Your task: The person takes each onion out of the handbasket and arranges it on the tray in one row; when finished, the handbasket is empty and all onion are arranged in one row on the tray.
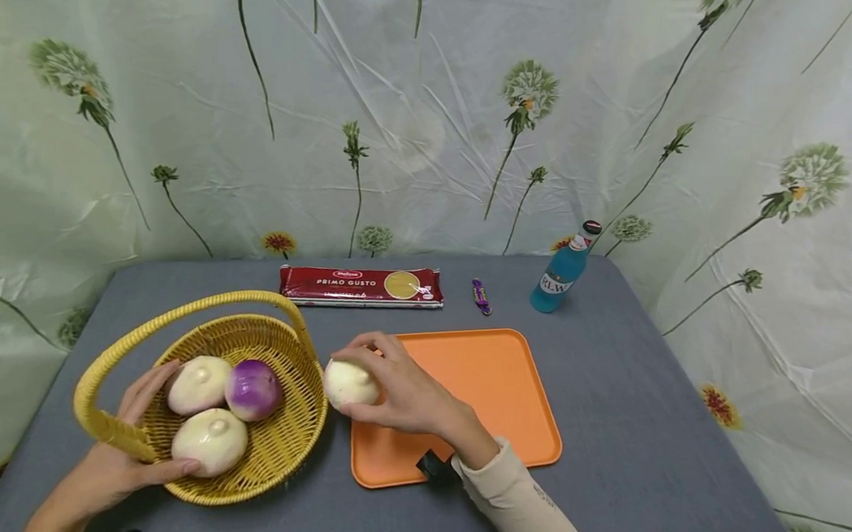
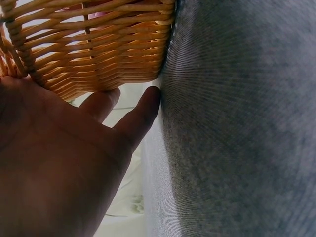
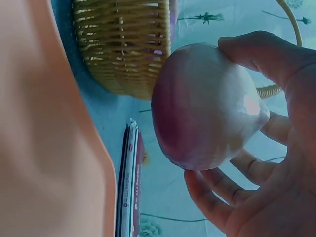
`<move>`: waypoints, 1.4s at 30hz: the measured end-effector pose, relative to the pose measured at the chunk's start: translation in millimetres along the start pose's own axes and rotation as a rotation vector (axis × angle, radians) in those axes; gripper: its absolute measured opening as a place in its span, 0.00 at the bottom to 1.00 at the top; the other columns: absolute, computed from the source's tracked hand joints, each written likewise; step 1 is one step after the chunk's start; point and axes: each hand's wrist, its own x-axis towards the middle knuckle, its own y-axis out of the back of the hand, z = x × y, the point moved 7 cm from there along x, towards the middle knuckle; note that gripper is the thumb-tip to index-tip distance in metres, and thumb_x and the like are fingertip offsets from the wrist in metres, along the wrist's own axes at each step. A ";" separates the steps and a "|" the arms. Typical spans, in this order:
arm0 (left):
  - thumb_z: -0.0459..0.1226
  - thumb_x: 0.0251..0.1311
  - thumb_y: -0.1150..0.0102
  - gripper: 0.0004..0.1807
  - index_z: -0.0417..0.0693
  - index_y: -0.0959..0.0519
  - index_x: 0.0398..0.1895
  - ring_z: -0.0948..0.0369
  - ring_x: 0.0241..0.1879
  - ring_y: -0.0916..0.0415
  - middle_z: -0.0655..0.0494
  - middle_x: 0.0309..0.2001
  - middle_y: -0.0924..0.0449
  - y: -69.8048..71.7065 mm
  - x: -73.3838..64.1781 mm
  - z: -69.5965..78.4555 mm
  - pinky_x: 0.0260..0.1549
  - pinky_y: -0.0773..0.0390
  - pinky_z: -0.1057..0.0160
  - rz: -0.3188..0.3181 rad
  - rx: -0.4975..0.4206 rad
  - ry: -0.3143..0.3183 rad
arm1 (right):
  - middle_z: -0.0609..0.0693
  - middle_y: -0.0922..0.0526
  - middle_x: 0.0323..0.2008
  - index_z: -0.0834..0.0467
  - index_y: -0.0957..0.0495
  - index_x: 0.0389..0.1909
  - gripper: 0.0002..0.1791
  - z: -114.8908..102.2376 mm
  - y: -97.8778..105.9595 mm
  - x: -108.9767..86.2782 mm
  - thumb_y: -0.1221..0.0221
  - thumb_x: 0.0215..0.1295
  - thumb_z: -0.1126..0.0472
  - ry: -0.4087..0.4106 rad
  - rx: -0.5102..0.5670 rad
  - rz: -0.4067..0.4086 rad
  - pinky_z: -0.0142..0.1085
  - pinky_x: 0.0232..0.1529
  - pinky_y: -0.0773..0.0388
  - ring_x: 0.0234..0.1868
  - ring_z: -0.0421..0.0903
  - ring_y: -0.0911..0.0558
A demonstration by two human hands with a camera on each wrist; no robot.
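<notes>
My right hand (image 1: pixel 411 389) grips a white and purple turnip (image 3: pixel 202 106) between thumb and fingers. It holds this turnip above the left edge of the orange tray (image 1: pixel 478 401), just right of the yellow wicker basket (image 1: pixel 300 424). My left hand (image 1: pixel 112 464) holds the basket's left side around the handle's foot, thumb and fingertips over the rim. Inside the basket lie a whitish turnip (image 1: pixel 202 384), a purple turnip (image 1: pixel 254 389) and a cream turnip (image 1: pixel 211 442), close to the left hand's thumb. Part of the left fingers is hidden behind the basket in the head view.
A red Primo Gusto pasta packet (image 1: pixel 361 287) lies behind the basket and tray. Right of it are a small purple wrapped candy (image 1: pixel 481 297) and a blue bottle (image 1: pixel 561 270), standing. A flowered curtain (image 1: pixel 418 136) hangs behind the grey table (image 1: pixel 626 416).
</notes>
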 end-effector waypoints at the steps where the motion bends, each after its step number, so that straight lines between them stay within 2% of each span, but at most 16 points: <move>1: 0.22 0.24 0.19 0.71 0.39 0.50 0.79 0.72 0.74 0.63 0.58 0.76 0.55 0.0 -0.1 -0.4 0.61 0.62 0.84 0.000 0.001 -0.004 | 0.48 0.32 0.63 0.46 0.27 0.66 0.29 1.9 0.6 -0.4 0.34 0.64 0.49 -0.010 -0.004 0.000 0.36 0.54 0.26 0.63 0.45 0.34; 5: 0.22 0.24 0.19 0.70 0.38 0.49 0.79 0.71 0.75 0.65 0.54 0.77 0.56 0.8 -0.3 -1.1 0.61 0.63 0.84 -0.001 0.002 -0.007 | 0.49 0.32 0.63 0.46 0.27 0.66 0.29 10.0 2.3 -0.8 0.34 0.64 0.49 -0.043 -0.016 0.004 0.36 0.52 0.26 0.62 0.45 0.33; 11: 0.23 0.25 0.19 0.70 0.40 0.49 0.79 0.73 0.74 0.65 0.56 0.77 0.58 -0.4 0.3 -1.7 0.60 0.62 0.85 -0.019 0.021 0.011 | 0.49 0.32 0.62 0.46 0.25 0.63 0.27 21.4 -0.3 -0.6 0.34 0.64 0.49 -0.087 -0.030 -0.035 0.36 0.51 0.26 0.62 0.47 0.33; 24: 0.23 0.24 0.18 0.71 0.38 0.49 0.79 0.73 0.74 0.65 0.59 0.78 0.58 -0.3 0.0 1.7 0.61 0.62 0.84 -0.012 0.027 -0.014 | 0.51 0.30 0.62 0.48 0.25 0.63 0.27 39.9 -7.4 -2.4 0.34 0.63 0.51 -0.155 -0.100 -0.098 0.36 0.52 0.26 0.62 0.48 0.33; 33: 0.23 0.22 0.18 0.71 0.38 0.48 0.79 0.73 0.74 0.63 0.58 0.77 0.57 0.4 -0.4 -0.2 0.61 0.61 0.85 0.007 0.025 -0.016 | 0.50 0.28 0.60 0.49 0.25 0.63 0.27 44.8 -11.0 -2.7 0.33 0.63 0.51 -0.188 -0.147 -0.128 0.34 0.50 0.26 0.58 0.48 0.31; 42: 0.23 0.23 0.18 0.71 0.38 0.48 0.79 0.73 0.74 0.64 0.59 0.77 0.57 -0.4 2.0 0.5 0.60 0.61 0.85 -0.001 0.035 -0.008 | 0.50 0.28 0.58 0.49 0.24 0.62 0.27 44.7 -13.4 -3.7 0.33 0.63 0.51 -0.198 -0.153 -0.150 0.33 0.49 0.25 0.57 0.48 0.30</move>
